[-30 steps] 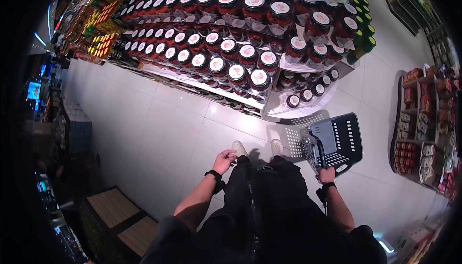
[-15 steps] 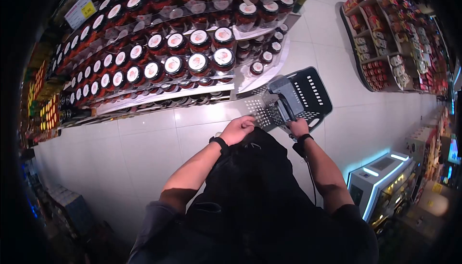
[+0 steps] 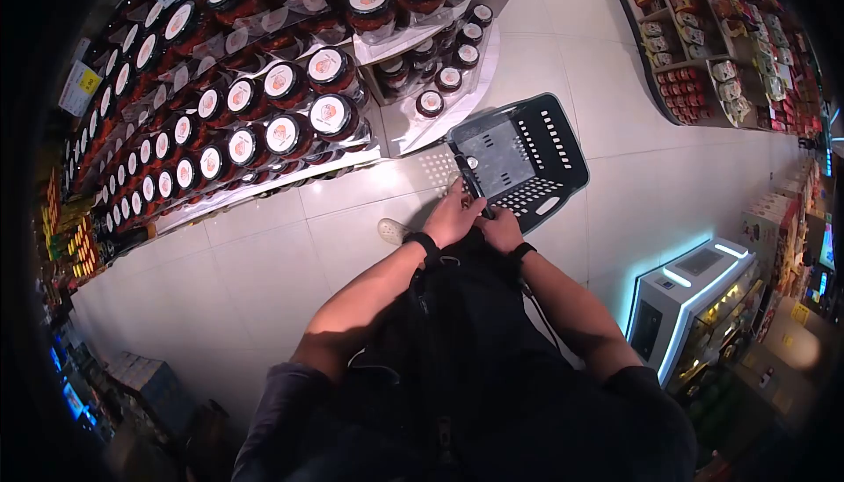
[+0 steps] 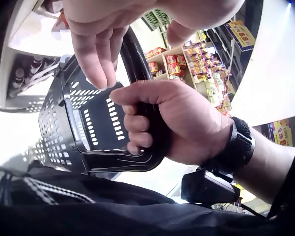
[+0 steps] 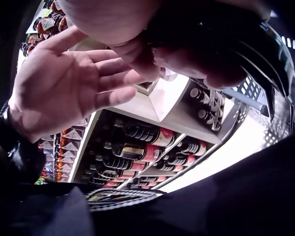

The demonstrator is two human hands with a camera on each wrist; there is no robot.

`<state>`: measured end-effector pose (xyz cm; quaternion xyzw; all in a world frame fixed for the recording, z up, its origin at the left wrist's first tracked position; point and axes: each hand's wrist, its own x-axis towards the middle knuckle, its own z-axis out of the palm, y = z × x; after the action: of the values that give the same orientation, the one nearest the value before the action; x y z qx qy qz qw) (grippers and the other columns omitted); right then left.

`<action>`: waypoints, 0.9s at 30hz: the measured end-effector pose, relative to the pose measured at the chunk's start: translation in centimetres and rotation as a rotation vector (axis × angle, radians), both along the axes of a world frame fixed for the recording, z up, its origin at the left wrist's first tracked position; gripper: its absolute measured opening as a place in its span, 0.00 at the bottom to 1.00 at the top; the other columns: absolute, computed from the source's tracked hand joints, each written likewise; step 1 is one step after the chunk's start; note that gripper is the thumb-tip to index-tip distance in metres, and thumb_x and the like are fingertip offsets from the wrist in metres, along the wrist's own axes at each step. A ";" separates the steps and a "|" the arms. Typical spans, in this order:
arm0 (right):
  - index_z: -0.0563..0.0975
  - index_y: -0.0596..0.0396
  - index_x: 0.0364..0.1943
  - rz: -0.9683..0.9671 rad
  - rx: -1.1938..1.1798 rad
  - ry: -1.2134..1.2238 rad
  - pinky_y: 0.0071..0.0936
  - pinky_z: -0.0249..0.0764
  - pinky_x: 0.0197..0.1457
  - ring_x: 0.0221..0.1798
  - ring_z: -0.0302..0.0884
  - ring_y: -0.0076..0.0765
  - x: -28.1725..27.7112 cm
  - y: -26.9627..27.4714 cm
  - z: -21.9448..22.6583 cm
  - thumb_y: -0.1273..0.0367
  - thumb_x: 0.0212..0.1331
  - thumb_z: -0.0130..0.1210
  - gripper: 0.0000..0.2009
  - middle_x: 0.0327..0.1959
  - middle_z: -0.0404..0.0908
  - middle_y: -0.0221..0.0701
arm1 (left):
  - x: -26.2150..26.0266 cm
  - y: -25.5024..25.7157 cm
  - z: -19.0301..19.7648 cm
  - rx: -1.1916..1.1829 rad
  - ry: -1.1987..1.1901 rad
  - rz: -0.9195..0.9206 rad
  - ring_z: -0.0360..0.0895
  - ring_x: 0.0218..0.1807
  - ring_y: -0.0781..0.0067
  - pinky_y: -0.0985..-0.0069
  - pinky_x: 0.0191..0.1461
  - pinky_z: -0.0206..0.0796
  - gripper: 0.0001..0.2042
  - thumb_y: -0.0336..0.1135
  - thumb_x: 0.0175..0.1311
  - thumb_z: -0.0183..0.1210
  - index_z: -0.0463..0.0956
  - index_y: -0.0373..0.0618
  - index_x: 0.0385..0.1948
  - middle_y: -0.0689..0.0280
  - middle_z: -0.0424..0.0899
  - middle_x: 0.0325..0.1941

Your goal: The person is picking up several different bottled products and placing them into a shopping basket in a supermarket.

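A dark grey shopping basket (image 3: 563,144) with a perforated wall hangs in front of the body, and nothing is seen lying in it. Its black handle (image 3: 468,179) stands raised. My right hand (image 3: 503,231) grips this handle; in the left wrist view the right hand's fingers (image 4: 137,129) curl round it. My left hand (image 3: 450,221) is right beside the right hand at the handle. The right wrist view shows the left hand (image 5: 71,83) with its palm spread and fingers extended, their tips close to the right hand.
Shelves of red jars (image 3: 281,133) with white lids rise at the left, a curved lower shelf (image 3: 413,135) at their end. Another packed shelf unit (image 3: 681,56) stands at the upper right, a lit cabinet (image 3: 681,293) at the lower right. A pale shoe (image 3: 392,231) shows on the floor.
The view has turned and moved nearer the jars. My left hand has moved right, from apart to beside the right hand at the handle. The right hand keeps its grip on the basket.
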<state>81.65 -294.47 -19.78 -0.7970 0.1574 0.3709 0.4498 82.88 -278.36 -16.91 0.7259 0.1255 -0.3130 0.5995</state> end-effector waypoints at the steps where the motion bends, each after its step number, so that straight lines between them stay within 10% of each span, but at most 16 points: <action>1: 0.81 0.61 0.30 -0.020 0.148 0.141 0.30 0.73 0.34 0.26 0.80 0.34 0.5 -0.6 0.0 0.59 0.51 0.64 0.16 0.23 0.81 0.36 | 0.9 -0.6 0.8 0.025 0.072 0.046 0.80 0.45 0.68 0.75 0.53 0.69 0.31 0.37 0.67 0.55 0.52 0.34 0.67 0.56 0.83 0.42; 6: 0.78 0.57 0.32 -0.193 0.572 0.201 0.19 0.69 0.37 0.32 0.74 0.19 3.7 -5.4 -1.5 0.60 0.62 0.59 0.13 0.28 0.78 0.25 | 1.5 -3.5 -2.8 0.121 -0.097 0.258 0.80 0.37 0.65 0.71 0.44 0.71 0.25 0.34 0.65 0.56 0.59 0.33 0.60 0.56 0.82 0.38; 12: 0.80 0.62 0.34 -0.015 0.261 0.254 0.19 0.71 0.34 0.29 0.75 0.22 10.0 -10.3 -12.2 0.67 0.57 0.58 0.10 0.25 0.80 0.30 | 2.8 -5.0 -0.8 -0.062 0.198 0.335 0.76 0.37 0.79 0.80 0.38 0.68 0.21 0.30 0.70 0.52 0.59 0.40 0.62 0.64 0.81 0.36; 17: 0.82 0.54 0.40 0.496 -0.169 0.047 0.39 0.74 0.55 0.50 0.79 0.50 12.0 -10.8 -25.2 0.62 0.48 0.58 0.16 0.42 0.83 0.42 | 3.1 -5.9 -0.7 -0.028 0.138 0.348 0.75 0.45 0.76 0.76 0.52 0.68 0.21 0.30 0.70 0.52 0.59 0.42 0.63 0.64 0.79 0.44; 27: 0.77 0.50 0.50 0.483 -0.209 0.258 0.37 0.70 0.63 0.58 0.75 0.48 15.7 -8.7 -38.0 0.65 0.52 0.52 0.19 0.53 0.78 0.44 | 6.4 -7.2 -2.0 0.026 0.301 0.369 0.76 0.43 0.76 0.76 0.52 0.67 0.21 0.25 0.68 0.49 0.58 0.40 0.62 0.65 0.79 0.39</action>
<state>97.37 -303.14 -57.76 -0.7998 0.0565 0.5473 0.2401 89.32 -285.57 -18.92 0.6434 0.3482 -0.3011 0.6116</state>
